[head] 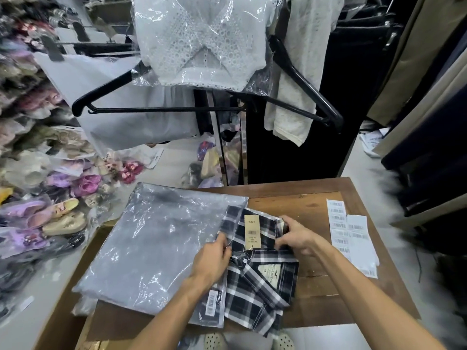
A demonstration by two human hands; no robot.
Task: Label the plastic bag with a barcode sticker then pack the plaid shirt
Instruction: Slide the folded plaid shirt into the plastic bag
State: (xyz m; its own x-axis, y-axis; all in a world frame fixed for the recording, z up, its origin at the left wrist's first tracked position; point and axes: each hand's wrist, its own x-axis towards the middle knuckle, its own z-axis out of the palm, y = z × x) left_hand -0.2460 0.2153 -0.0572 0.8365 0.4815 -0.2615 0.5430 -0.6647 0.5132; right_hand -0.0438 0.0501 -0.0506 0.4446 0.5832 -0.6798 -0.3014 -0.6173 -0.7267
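A folded navy-and-white plaid shirt lies on the wooden table, a tan hang tag on top of it. Its left edge sits inside the mouth of a clear plastic bag that lies flat to the left. A white barcode sticker is stuck on the bag's near right corner. My left hand pinches the bag's open edge over the shirt. My right hand grips the shirt's far right fold.
Sheets of barcode stickers lie on the table's right side. Black hangers and a bagged white lace top hang just beyond the table. Bagged shoes pile up at the left. Dark garments hang at the right.
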